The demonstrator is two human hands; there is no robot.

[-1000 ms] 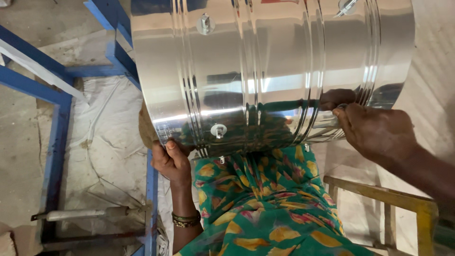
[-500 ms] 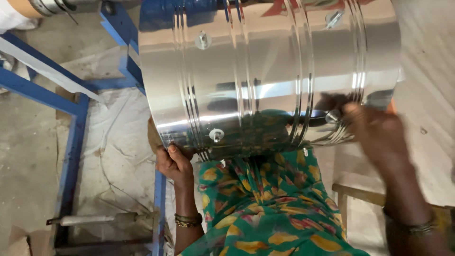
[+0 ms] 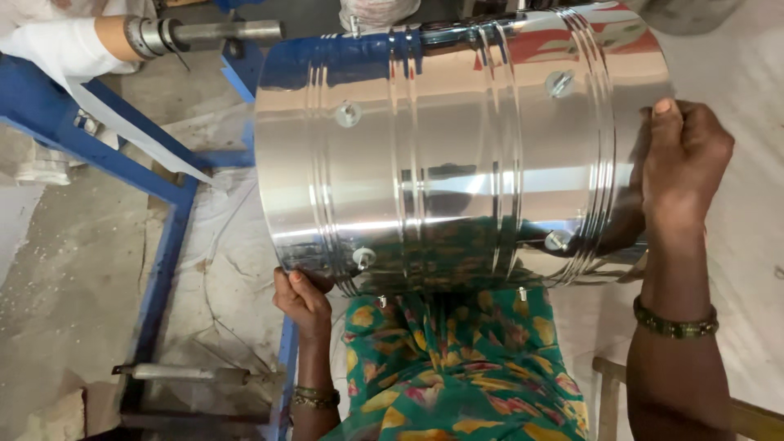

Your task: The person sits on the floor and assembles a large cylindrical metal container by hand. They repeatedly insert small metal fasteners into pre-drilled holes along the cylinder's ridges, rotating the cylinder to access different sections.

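Steel drum on its side across my lap, a hand at each end.

My left hand point(image 3: 304, 300) cups the near rim from below; my right hand point(image 3: 684, 159) wraps the far rim. The drum point(image 3: 457, 155) looks stiff, slick, bulky, so rims grip best. Beyond my left hand stands a blue frame point(image 3: 163, 245).

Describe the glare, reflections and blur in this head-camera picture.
Head view: sharp overall, no motion blur on the left hand or right hand; the steel drum acts as a mirror, with bright white glare bands across its middle, and reflects the blue frame near its top and the green patterned cloth along its lower edge; lighting is soft and even.
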